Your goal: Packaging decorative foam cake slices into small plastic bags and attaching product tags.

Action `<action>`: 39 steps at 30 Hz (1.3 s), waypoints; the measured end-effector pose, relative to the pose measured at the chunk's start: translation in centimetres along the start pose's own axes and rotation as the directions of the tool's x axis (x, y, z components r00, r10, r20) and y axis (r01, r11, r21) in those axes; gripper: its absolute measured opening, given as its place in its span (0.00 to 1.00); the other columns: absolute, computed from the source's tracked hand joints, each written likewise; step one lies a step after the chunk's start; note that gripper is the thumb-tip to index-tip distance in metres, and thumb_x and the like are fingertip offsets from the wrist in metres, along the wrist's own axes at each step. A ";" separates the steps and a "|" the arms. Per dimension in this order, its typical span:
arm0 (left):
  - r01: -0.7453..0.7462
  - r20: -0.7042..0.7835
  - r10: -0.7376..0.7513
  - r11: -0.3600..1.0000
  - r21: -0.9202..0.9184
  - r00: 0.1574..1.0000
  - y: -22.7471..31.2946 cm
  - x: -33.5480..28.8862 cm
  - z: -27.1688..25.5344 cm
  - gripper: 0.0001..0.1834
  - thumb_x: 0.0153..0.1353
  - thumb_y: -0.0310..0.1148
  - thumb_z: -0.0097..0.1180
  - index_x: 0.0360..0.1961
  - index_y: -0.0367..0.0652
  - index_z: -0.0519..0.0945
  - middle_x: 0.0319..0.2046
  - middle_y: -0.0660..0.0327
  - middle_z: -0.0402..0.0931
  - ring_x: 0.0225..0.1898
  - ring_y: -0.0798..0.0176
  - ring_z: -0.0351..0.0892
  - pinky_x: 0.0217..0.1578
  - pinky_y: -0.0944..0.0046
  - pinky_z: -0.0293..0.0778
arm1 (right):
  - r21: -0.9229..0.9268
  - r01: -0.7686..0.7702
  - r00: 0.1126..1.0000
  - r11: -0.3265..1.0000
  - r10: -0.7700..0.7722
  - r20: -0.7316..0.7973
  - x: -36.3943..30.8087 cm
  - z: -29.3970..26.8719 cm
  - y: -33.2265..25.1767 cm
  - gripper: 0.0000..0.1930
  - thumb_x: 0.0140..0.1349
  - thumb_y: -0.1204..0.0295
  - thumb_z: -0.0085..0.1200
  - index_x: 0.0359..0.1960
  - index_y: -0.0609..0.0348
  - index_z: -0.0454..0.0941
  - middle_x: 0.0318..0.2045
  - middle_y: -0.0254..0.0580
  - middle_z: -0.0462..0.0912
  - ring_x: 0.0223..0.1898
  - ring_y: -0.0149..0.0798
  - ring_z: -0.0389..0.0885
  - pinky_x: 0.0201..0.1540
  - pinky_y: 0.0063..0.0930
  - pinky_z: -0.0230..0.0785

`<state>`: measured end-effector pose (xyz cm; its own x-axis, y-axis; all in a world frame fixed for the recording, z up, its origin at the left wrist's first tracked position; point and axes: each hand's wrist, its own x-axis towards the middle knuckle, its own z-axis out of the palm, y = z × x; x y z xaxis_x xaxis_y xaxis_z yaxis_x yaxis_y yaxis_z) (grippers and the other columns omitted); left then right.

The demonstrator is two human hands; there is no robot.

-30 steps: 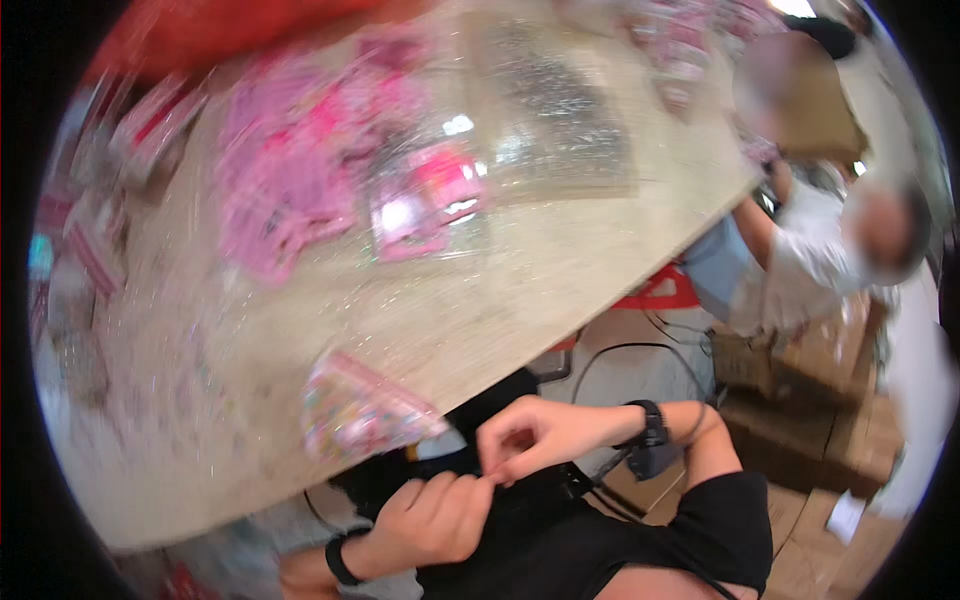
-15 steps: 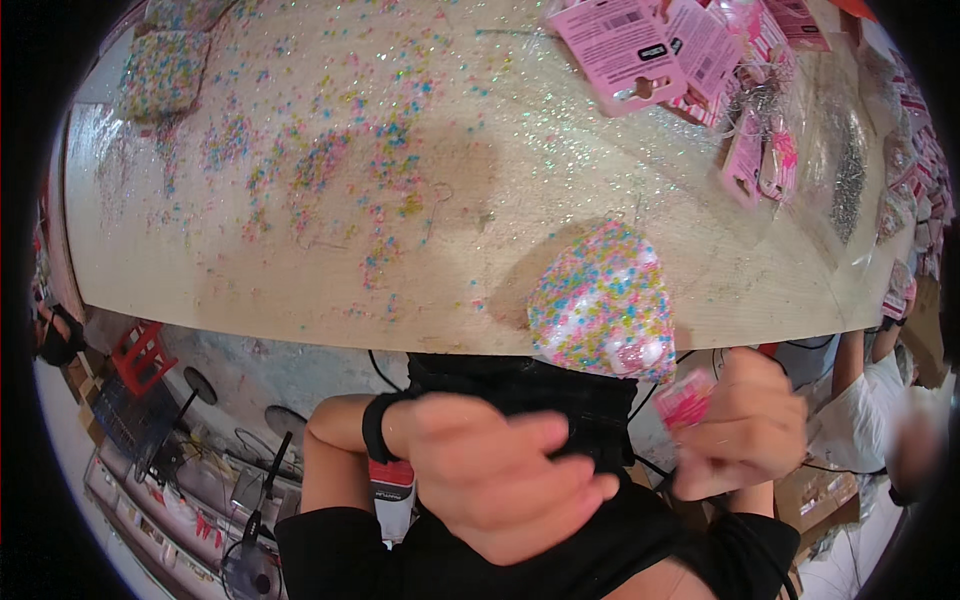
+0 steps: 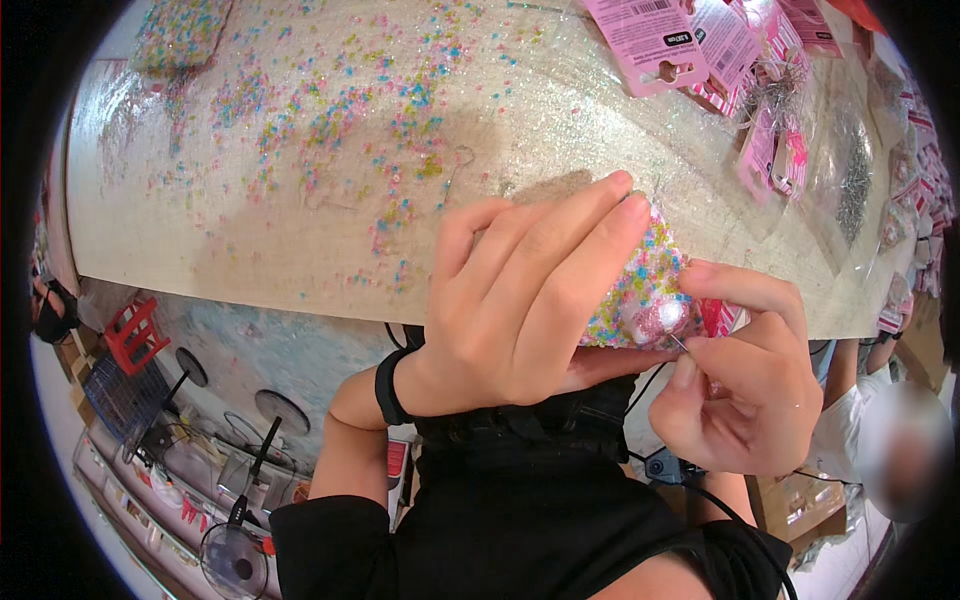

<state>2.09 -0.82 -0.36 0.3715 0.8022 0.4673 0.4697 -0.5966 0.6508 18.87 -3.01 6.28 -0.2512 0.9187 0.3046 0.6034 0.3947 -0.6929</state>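
Observation:
A bag-like piece covered in multicoloured beads (image 3: 655,255) lies at the table's front edge, with a shiny pale pink bump (image 3: 660,318) at its lower right. My left hand (image 3: 530,290) lies across it, fingers over the top and thumb under its near edge, gripping it. At its lower right corner, my right hand (image 3: 750,370) pinches a thin needle (image 3: 678,342) between thumb and finger. A small pink tag (image 3: 718,316) shows beside the bump, partly behind the right hand's fingers.
Loose coloured beads (image 3: 400,105) are scattered over the table (image 3: 170,230). Another beaded piece (image 3: 182,38) sits far left. Pink printed cards (image 3: 650,40) and clear bags with silvery bits (image 3: 850,190) lie far right. A person (image 3: 850,430) is at the right edge.
My left hand has moved up from in front of my body onto the beaded piece. The right hand has moved up and left to its lower right corner.

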 end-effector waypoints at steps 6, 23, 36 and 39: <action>-0.027 -0.138 0.031 0.999 0.033 0.990 -0.6 0.5 2.1 0.31 0.55 0.52 0.59 0.50 0.37 0.74 0.45 0.53 0.79 0.34 0.63 0.79 0.39 0.63 0.66 | -0.058 -0.023 1.000 0.998 0.024 0.005 0.3 -0.4 0.7 0.08 0.41 0.87 0.50 0.27 0.66 0.71 0.17 0.45 0.73 0.34 0.54 0.82 0.31 0.36 0.73; 0.030 -0.229 0.000 0.992 0.126 0.974 0.3 -2.0 1.4 0.27 0.50 0.46 0.59 0.48 0.41 0.72 0.45 0.51 0.76 0.35 0.57 0.75 0.38 0.55 0.66 | -0.410 0.075 0.997 0.909 -0.054 0.063 0.9 1.4 -4.2 0.02 0.53 0.84 0.50 0.28 0.66 0.72 0.29 0.49 0.77 0.35 0.52 0.78 0.48 0.47 0.74; 0.091 -0.153 -0.059 0.973 0.210 0.987 0.0 -0.9 2.2 0.35 0.47 0.52 0.61 0.50 0.38 0.70 0.43 0.56 0.70 0.44 0.56 0.71 0.43 0.50 0.61 | -0.579 0.072 0.997 0.812 -0.049 0.056 -0.3 1.5 -4.1 0.10 0.48 0.87 0.55 0.34 0.70 0.75 0.30 0.54 0.77 0.39 0.55 0.78 0.48 0.52 0.70; 0.177 -0.211 -0.127 0.955 0.238 0.969 0.1 -2.6 0.0 0.35 0.47 0.54 0.64 0.47 0.38 0.70 0.43 0.55 0.71 0.41 0.55 0.71 0.43 0.51 0.59 | -0.327 0.143 0.988 0.934 -0.115 0.105 0.4 1.4 -3.2 0.07 0.47 0.82 0.59 0.27 0.65 0.73 0.28 0.47 0.80 0.33 0.48 0.80 0.44 0.41 0.74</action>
<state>1.19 -2.93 -1.53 0.1311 0.8579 0.4968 0.7047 -0.4331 0.5620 15.75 -3.88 7.74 -0.3966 0.8633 0.3120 0.7750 0.4971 -0.3903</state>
